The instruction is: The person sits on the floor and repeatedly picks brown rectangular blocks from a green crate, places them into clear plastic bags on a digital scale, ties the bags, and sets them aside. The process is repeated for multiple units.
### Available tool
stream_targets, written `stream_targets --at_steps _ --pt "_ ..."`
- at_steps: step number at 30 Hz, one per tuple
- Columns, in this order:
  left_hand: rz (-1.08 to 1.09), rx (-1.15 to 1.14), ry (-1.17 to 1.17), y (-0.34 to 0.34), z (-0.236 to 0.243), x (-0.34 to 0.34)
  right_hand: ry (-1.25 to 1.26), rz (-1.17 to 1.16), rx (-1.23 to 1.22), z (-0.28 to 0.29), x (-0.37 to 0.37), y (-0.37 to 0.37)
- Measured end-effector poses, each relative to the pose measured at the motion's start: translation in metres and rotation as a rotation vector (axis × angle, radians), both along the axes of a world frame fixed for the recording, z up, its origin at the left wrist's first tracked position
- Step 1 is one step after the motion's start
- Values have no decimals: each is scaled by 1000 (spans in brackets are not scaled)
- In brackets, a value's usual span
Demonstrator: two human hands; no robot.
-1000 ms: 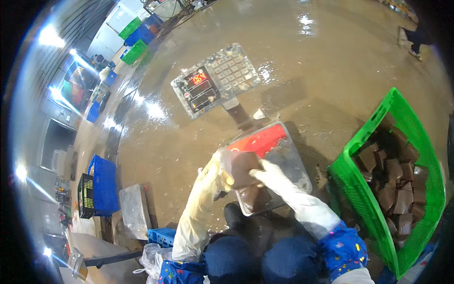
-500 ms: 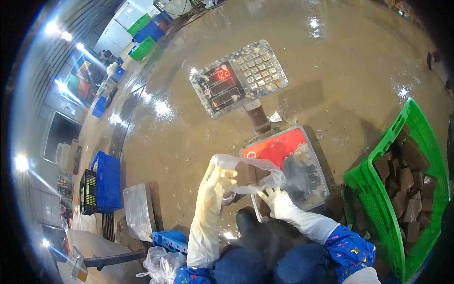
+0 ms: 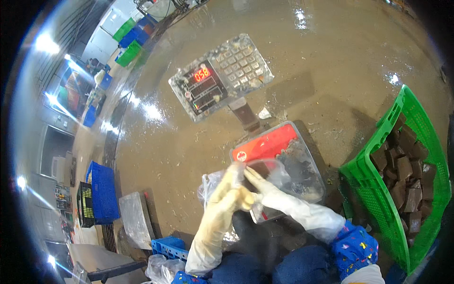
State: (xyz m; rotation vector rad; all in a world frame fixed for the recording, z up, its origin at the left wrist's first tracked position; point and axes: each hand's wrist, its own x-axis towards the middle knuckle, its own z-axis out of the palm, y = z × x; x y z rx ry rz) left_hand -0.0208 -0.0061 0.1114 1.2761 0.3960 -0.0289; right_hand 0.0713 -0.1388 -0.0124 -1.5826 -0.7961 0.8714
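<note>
Fingers [image 3: 243,197] hold a clear bag [image 3: 279,173] containing a brown block [image 3: 260,168].

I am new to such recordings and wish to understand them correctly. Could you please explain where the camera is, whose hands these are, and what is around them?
There is no robot here. The camera is the left of two wide fisheye cameras worn on a person's head, looking down, so straight edges bend near the rim. The person's left hand and right hand wear pale, long rubber gloves. Between them is a thin, clear plastic bag with a dark brown block showing by it; blur hides the exact grip. Beneath is the flat red-and-grey platform of a scale, with a dirty rectangular keypad panel beyond, above the wet brown floor. At right, a green plastic crate holds many dark brown blocks.
</note>
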Motion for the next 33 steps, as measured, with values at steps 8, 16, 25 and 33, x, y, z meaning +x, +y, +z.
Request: stream_targets --at_steps 8,16,25,33 --pt "456 -6 -225 69 18 -19 -936 631 -402 73 90 -59" --pt "440 53 -65 46 -34 -32 -1324 173 -101 112 76 -119" --pt "607 959 185 50 -65 -120 -722 -780 -168 33 -31 -211" --pt "661 624 240 24 -96 -165 -487 -395 -416 -32 -96 -209"
